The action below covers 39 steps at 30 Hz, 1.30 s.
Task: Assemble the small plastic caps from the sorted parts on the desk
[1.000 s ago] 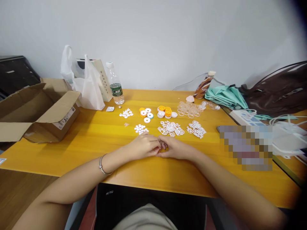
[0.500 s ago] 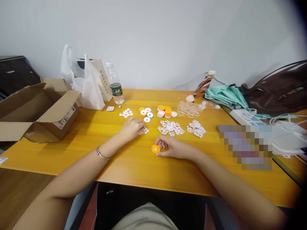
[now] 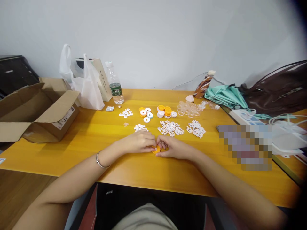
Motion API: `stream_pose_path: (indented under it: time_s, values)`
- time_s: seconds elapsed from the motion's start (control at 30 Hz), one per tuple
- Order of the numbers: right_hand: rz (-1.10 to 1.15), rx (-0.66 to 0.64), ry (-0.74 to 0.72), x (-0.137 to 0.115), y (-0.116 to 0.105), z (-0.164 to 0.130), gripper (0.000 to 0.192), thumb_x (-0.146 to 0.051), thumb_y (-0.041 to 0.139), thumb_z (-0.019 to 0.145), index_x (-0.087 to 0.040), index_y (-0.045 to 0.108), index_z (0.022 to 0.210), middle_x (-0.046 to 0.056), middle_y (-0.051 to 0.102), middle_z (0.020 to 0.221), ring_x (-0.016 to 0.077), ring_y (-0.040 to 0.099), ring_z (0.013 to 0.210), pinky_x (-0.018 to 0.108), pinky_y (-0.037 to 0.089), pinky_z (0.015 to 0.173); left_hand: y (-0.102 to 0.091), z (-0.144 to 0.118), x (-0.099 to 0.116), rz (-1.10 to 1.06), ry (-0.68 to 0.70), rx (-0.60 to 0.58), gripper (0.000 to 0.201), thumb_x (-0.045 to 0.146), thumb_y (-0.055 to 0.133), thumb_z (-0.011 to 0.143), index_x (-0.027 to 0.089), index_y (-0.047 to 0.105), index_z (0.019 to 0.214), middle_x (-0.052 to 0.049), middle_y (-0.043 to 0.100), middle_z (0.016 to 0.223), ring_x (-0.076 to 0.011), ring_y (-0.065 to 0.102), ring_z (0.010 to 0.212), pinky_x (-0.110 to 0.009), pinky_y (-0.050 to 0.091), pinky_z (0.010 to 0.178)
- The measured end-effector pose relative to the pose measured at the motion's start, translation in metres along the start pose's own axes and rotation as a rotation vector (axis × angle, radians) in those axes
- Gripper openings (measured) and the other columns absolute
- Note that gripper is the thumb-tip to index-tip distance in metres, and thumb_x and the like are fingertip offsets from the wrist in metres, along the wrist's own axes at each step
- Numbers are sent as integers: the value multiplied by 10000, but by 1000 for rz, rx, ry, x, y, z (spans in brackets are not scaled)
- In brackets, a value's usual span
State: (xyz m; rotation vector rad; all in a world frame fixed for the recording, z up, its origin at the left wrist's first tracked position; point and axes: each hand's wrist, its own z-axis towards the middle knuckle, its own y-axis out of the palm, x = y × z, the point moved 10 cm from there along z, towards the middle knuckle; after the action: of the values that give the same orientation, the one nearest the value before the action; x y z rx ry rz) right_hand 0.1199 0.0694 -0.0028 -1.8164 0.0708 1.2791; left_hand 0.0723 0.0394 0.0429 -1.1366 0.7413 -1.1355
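Observation:
My right hand (image 3: 171, 147) grips a shallow round orange plastic case (image 3: 156, 150) by its right edge, low over the front of the table. Over the case, my left hand (image 3: 141, 142) has its fingertips pinched on a small white piece, largely hidden by the fingers. Behind the left hand lies a pile of small round white pieces (image 3: 139, 127). Farther back are white pegged pieces (image 3: 126, 113), a group of white and orange rings (image 3: 146, 119), and round orange and white cases (image 3: 168, 111). White openwork wheel-like cutouts (image 3: 170, 127) lie beyond the right hand.
More white cutouts (image 3: 196, 128) and clear rings (image 3: 188, 109) lie to the right. An open cardboard box (image 3: 57, 118), a plastic bag (image 3: 88, 89) and a water bottle (image 3: 116, 89) stand left. A brown bottle (image 3: 203, 86), green folded cloth (image 3: 225, 95) and power strip (image 3: 247, 118) are right.
My left hand has come from the pile of small white pieces toward me and rightward, to the orange case. My right hand keeps its hold in the same place.

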Motion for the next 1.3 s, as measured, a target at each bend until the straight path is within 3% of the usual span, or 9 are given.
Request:
stream_pose_path:
  time_s: [0.4, 0.8, 1.3]
  values:
    - [-8, 25, 0, 3, -1, 1, 273, -322, 669, 718, -195, 446, 812, -51, 444, 679, 89, 417, 607, 223, 355, 569, 2, 0, 17, 324, 134, 51, 267, 196, 393, 957, 169, 608, 800, -22, 624, 771, -116, 517, 679, -272, 317, 655]
    - [-21, 28, -10, 6, -1, 1, 279, -336, 666, 719, -195, 443, 809, -51, 452, 661, 90, 429, 601, 224, 363, 565, -3, -1, 29, 389, 219, 102, 240, 142, 424, 935, 155, 607, 780, -28, 634, 753, -114, 525, 660, -269, 347, 655]
    - [-32, 26, -10, 8, -1, 2, 288, -367, 663, 722, -194, 449, 806, -49, 463, 667, 92, 435, 608, 226, 363, 566, 0, 0, 27, 399, 199, 98, 250, 156, 419, 937, 157, 588, 752, -27, 623, 731, -112, 520, 650, -264, 352, 651]
